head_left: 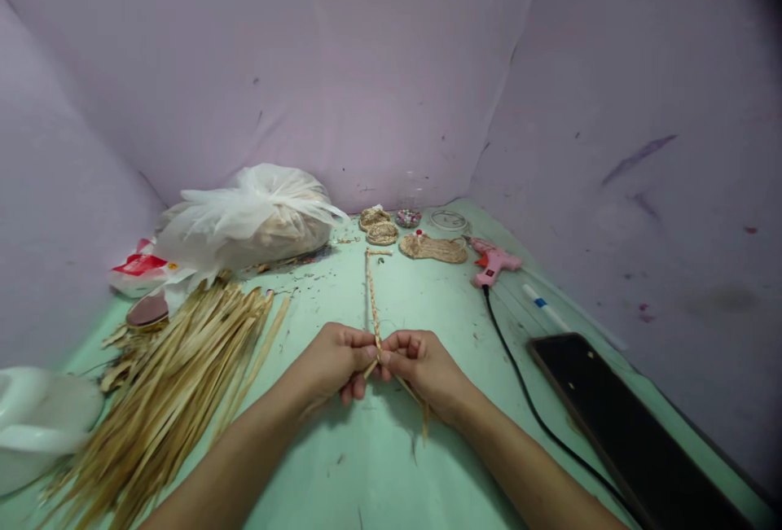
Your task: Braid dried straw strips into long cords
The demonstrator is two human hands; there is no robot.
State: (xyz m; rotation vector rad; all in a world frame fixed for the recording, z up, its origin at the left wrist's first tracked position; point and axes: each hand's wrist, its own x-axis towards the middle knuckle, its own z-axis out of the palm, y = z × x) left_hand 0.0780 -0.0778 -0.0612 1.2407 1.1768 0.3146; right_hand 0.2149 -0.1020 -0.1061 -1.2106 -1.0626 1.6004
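A thin braid of dried straw-like strips (373, 300) runs away from me along the green table, its far end bent sideways to the right. My left hand (340, 357) pinches the near end of the braid from the left. Close against it, my right hand (416, 361) pinches the same spot from the right. Loose strip ends (426, 420) hang out below my right hand, and a short one sticks out under my left thumb. A large bundle of dried strips (177, 375) lies to the left of my left arm.
A tied white plastic bag (262, 216) sits at the back left, near a white jug (42, 424). Woven sole-shaped pieces (432, 248) and a container of beads (408, 217) lie at the back. On the right are a pink glue gun (496, 261), its black cord and a dark phone (611, 416).
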